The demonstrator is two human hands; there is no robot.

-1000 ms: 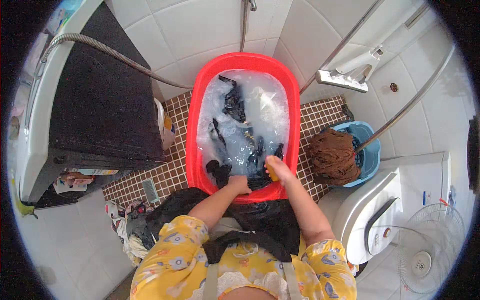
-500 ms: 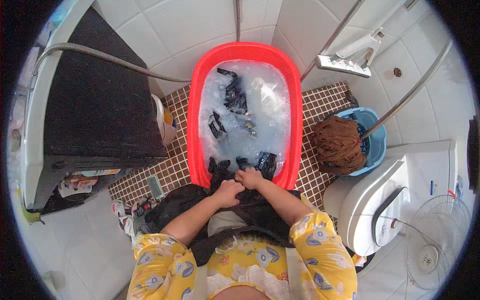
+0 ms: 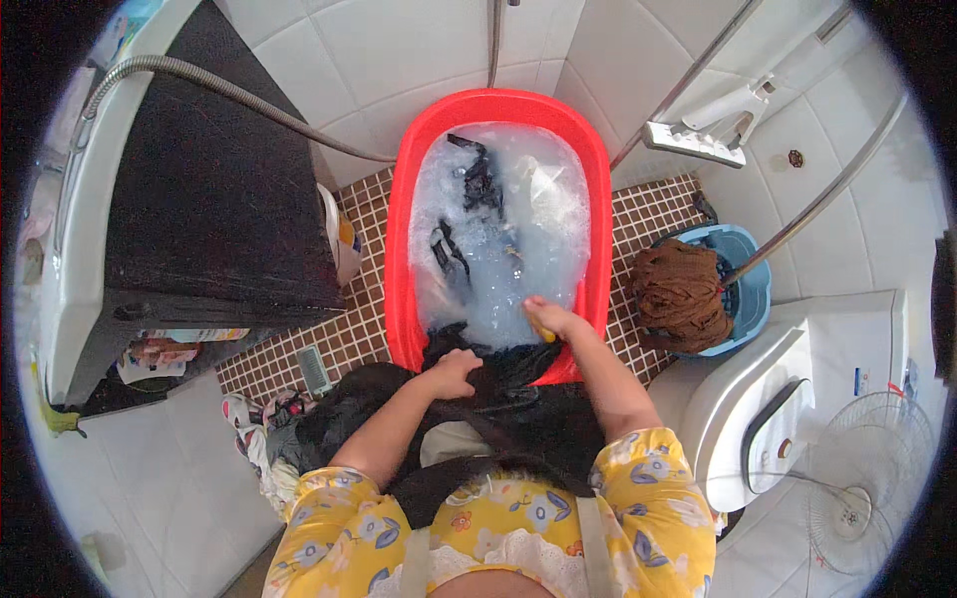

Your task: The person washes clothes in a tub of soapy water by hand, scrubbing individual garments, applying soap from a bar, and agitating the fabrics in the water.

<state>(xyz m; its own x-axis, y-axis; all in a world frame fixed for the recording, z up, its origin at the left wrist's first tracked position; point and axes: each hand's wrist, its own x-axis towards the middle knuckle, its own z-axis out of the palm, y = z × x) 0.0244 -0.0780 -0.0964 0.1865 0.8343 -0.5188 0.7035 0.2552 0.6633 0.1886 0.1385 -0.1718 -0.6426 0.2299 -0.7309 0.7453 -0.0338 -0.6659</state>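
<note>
A red tub (image 3: 401, 229) of cloudy, foamy water (image 3: 498, 279) stands before me. Dark wet cloth (image 3: 508, 371) spreads over its near rim and dips into the water. At the left of this cloth, my left hand (image 3: 454, 374) grips it, fingers partly hidden. My right hand (image 3: 553, 317) is above the cloth's far right edge, closed round a small yellow bar (image 3: 541, 329), mostly covered by the fingers. Farther out float black garments (image 3: 482, 187) and a white cloth (image 3: 543, 189).
A blue bucket (image 3: 753, 269) with a brown mop (image 3: 683, 297) stands right of the tub, beside a white toilet (image 3: 758, 419). A dark cabinet (image 3: 219, 189) stands left, with a metal hose (image 3: 249, 100) crossing it. Clothes (image 3: 264, 448) lie at lower left.
My right hand has left my left hand's side and moved right and forward, with a yellow bar now showing in it. The cloth lies more spread over the rim.
</note>
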